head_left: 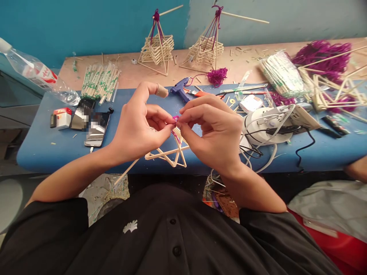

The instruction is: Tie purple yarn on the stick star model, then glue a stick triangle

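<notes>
My left hand [149, 122] pinches purple string [175, 119] between thumb and fingertips, its index finger raised with a bandage round the tip. Meeting it from the other side, my right hand [208, 128] grips the same string between thumb and forefinger. Below and behind the hands is a frame of thin wooden sticks [169, 154], with purple strands running down to it. Much of this frame is covered by my hands. A blue glue gun [180, 89] lies just beyond my fingers.
Two finished-looking stick structures [157, 49] tied with purple string stand at the back. Wrapped chopsticks [99, 82], phones [97, 130] and a plastic bottle [37, 72] are on the left. A power strip with cables [269, 122] and purple yarn [323, 55] are right, near another person's arm [357, 168].
</notes>
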{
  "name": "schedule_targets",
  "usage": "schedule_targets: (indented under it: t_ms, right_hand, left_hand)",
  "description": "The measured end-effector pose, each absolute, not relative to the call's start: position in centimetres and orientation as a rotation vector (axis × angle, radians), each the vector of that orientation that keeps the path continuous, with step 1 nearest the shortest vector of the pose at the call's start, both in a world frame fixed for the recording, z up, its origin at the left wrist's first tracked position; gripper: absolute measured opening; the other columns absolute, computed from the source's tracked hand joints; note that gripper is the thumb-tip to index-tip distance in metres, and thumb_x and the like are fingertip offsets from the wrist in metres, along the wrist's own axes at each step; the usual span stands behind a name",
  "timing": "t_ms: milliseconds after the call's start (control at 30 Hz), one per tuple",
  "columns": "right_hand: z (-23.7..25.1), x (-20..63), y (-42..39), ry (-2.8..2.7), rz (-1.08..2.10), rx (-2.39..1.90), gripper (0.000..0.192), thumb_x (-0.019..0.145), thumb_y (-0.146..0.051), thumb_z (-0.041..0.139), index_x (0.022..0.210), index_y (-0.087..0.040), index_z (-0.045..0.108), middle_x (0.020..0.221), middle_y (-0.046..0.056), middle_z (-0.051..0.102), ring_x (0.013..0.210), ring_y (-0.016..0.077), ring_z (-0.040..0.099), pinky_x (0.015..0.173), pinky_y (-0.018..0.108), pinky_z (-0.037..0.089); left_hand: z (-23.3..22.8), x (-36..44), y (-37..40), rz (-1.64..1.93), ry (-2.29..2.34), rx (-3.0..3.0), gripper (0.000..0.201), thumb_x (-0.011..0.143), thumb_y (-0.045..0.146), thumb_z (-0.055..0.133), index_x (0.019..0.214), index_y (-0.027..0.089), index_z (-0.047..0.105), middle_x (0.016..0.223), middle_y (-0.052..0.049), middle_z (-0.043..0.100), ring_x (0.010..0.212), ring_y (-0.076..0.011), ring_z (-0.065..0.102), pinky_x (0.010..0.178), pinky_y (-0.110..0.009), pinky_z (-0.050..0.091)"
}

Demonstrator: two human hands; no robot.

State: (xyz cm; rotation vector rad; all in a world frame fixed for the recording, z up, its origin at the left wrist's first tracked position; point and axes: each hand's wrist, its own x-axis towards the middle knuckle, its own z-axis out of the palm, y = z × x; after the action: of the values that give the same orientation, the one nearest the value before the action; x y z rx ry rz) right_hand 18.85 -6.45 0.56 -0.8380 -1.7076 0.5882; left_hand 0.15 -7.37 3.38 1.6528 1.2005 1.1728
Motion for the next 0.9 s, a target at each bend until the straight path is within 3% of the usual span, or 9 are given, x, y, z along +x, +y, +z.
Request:
schedule_targets:
  t_ms: [67, 233, 300, 433, 567, 900]
  right_hand:
    - [0.5, 19.0, -6.4, -1.765, 0.495, -0.862, 0.013, 0.092, -0.017, 0.073, 0.086, -0.027, 0.076, 0.1, 0.005, 0.075, 0.093, 0.0187, 0.07, 0.086, 0.041, 0.064]
    - [0.4, 19.1, -6.8, -1.84, 0.371, -0.881, 0.015, 0.092, -0.013, 0.069, 0.089, -0.026, 0.078, 0.112, 0.006, 0.073, 0.081, 0.0148, 0.065, 0.096, 0.046, 0.063]
    - [0.4, 19.1, -6.9, -1.844, 0.385, -0.91, 0.015, 0.092, -0.013, 0.067, 0.088, -0.024, 0.077, 0.112, 0.009, 0.071, 0.088, 0.0171, 0.066, 0.097, 0.046, 0.062]
    - [0.7, 19.0, -6.9, -1.821, 0.486, -0.934, 0.014, 0.092, -0.012, 0.067, 0.089, -0.023, 0.075, 0.106, 0.008, 0.07, 0.103, 0.0207, 0.066, 0.09, 0.04, 0.063]
    - [0.7, 18.9, -7.2, -1.737, 0.733, -0.979, 0.013, 0.095, -0.013, 0.067, 0.092, -0.023, 0.075, 0.098, 0.005, 0.072, 0.09, 0.0164, 0.067, 0.078, 0.033, 0.062]
    - [0.2, 18.1, -8.1, -1.513, 0.927, -0.983, 0.015, 0.09, -0.011, 0.071, 0.094, -0.023, 0.08, 0.094, 0.002, 0.08, 0.084, 0.0155, 0.076, 0.081, 0.032, 0.068]
  left_hand:
    - [3.3, 0.3, -7.5, 1.185, 1.215, 1.667, 0.053, 0.075, 0.019, 0.087, 0.115, 0.025, 0.053, 0.081, 0.005, 0.081, 0.061, -0.0153, 0.072, 0.062, -0.032, 0.061]
    - [2.9, 0.5, -8.0, 1.246, 1.238, 1.73, 0.045, 0.079, 0.018, 0.081, 0.114, 0.027, 0.055, 0.083, 0.006, 0.079, 0.07, -0.0174, 0.077, 0.073, -0.036, 0.067]
    - [2.7, 0.5, -8.2, 1.271, 1.236, 1.754, 0.047, 0.078, 0.015, 0.082, 0.115, 0.028, 0.056, 0.083, 0.007, 0.078, 0.076, -0.0184, 0.079, 0.076, -0.036, 0.067]
    - [2.3, 0.4, -8.3, 1.285, 1.244, 1.773, 0.052, 0.078, 0.011, 0.084, 0.118, 0.029, 0.056, 0.088, 0.007, 0.078, 0.083, -0.0197, 0.081, 0.082, -0.039, 0.067]
    - [2.2, 0.2, -8.2, 1.278, 1.213, 1.661, 0.056, 0.078, 0.015, 0.087, 0.122, 0.026, 0.055, 0.09, 0.006, 0.078, 0.085, -0.0195, 0.08, 0.084, -0.039, 0.065]
    - [2.4, 0.3, -8.3, 1.309, 1.22, 1.764, 0.051, 0.079, 0.011, 0.085, 0.118, 0.026, 0.054, 0.087, 0.009, 0.078, 0.083, -0.0166, 0.08, 0.08, -0.033, 0.067]
